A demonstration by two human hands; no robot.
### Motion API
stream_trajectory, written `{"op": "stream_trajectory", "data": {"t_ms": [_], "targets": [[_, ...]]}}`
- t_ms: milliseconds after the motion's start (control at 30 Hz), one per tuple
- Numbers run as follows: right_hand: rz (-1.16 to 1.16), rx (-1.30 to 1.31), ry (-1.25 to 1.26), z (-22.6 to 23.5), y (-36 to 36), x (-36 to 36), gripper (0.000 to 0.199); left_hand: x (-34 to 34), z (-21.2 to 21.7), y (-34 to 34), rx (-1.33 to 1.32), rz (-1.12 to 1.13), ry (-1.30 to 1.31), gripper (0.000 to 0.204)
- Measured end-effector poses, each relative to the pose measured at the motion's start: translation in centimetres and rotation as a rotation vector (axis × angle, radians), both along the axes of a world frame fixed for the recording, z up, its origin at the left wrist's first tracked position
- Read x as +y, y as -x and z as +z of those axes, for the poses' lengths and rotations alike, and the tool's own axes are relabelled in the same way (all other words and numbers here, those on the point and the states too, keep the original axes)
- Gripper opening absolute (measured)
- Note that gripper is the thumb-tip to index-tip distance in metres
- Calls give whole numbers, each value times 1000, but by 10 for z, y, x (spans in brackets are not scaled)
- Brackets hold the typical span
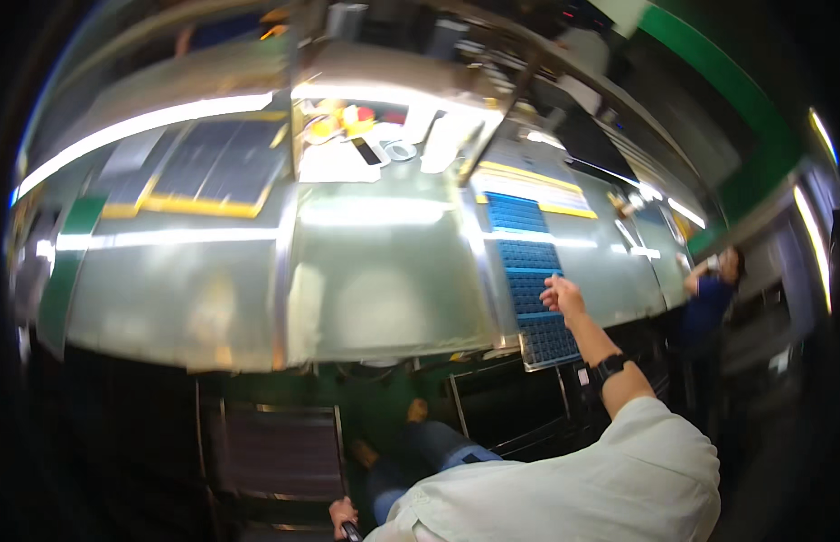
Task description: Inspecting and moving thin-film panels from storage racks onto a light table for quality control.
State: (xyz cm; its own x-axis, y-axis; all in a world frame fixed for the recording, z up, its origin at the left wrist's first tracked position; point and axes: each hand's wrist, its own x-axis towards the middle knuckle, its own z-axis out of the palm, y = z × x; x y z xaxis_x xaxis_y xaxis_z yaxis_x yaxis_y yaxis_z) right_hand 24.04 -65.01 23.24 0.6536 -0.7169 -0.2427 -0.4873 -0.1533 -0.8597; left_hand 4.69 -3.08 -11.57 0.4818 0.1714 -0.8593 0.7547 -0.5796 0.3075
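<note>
My right hand [564, 297] reaches forward over the right part of the bench, above a long blue gridded tray [534, 256]. Its fingers are bent and blurred, so whether they touch the tray or hold anything is unclear. A dark band [606, 369] circles that forearm. Low in the view, my left hand [342, 514] is down by my side, its fingers curled closed beside the metal edge of a low dark framed panel [280, 452]. What lies inside those fingers is hidden.
The bench [384, 271] has a pale reflective top. A phone [370, 152], a tape roll [400, 150] and white papers [334, 163] lie at the back. Dark yellow-edged panels [212, 163] stand left. Metal posts rise from the bench. Another person [713, 289] is at far right.
</note>
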Motion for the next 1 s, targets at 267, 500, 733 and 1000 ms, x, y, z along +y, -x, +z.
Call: {"op": "stream_trajectory", "data": {"t_ms": [267,500,733,1000], "targets": [[-310,-650,-466,66,-69,-192,85,-113,217,-187,-1091,-334,-407,48],[-352,-833,-643,93,-174,-272,47,-227,229,-275,-935,-795,-445,70],[-467,-939,-735,93,-185,-284,18,-271,251,-278,-749,-832,-657,61],[-235,-1138,-635,146,-86,-325,19,-404,271,-271,-925,-778,390,24]]}}
